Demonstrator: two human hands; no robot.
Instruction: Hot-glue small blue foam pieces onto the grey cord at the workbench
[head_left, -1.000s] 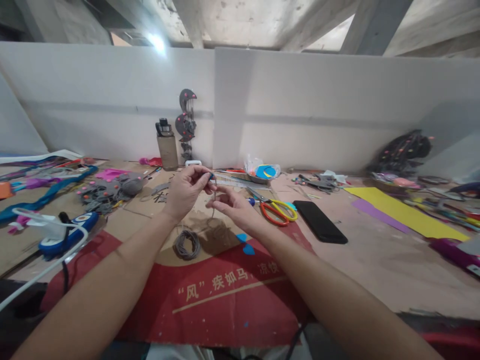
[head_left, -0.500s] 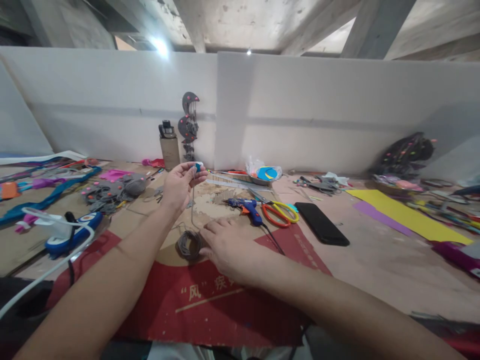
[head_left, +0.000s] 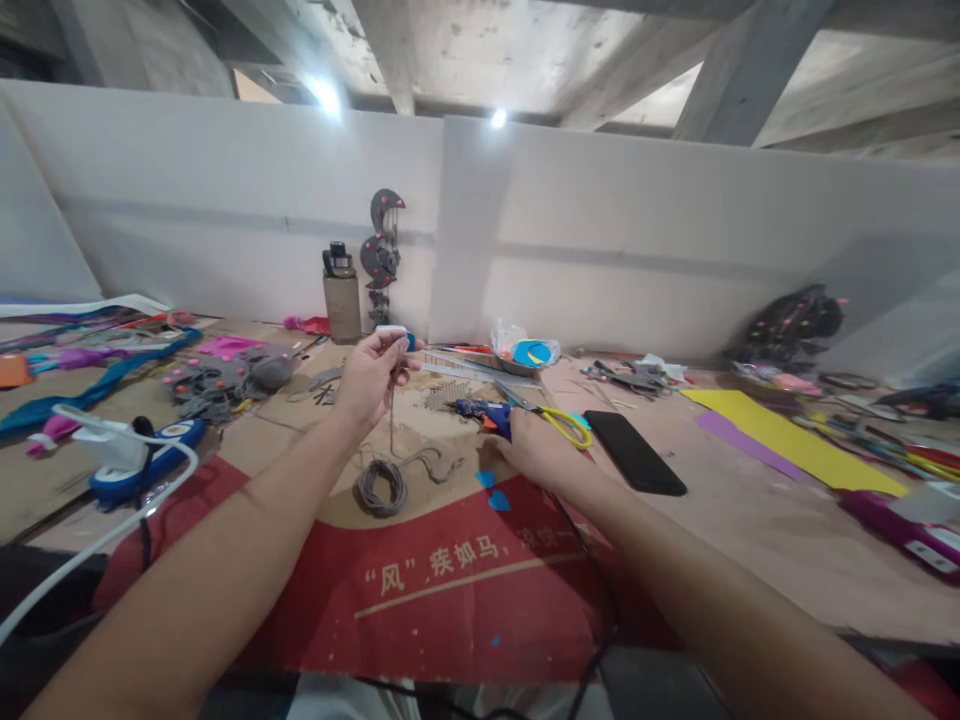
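Observation:
My left hand (head_left: pixel 375 375) is raised over the cardboard and pinches a small blue-and-white piece (head_left: pixel 406 341) with a grey cord (head_left: pixel 391 420) hanging down from it. Below, the rest of the cord lies in a round coil (head_left: pixel 380 488), its loose ends trailing right. My right hand (head_left: pixel 529 445) is closed round the handle of a blue hot glue gun (head_left: pixel 480 411), which lies on the table. That hand hides the handle and part of the scissors (head_left: pixel 566 425) beside it. Blue leaf-shaped cut-outs (head_left: pixel 498 499) lie under my right wrist.
A black phone (head_left: pixel 634 452) lies to the right, near yellow sheet material (head_left: pixel 787 440). At the back stand a bottle (head_left: pixel 343 300) and a grey pinned piece (head_left: pixel 381 250). On the left are a blue power strip (head_left: pixel 176 436) and a white cable (head_left: pixel 97 540). The glue gun's black cord runs toward me.
My right hand has left the cord coil and moved right and away from me onto the glue gun, uncovering the blue cut-outs. My left hand still holds its piece, slightly further right.

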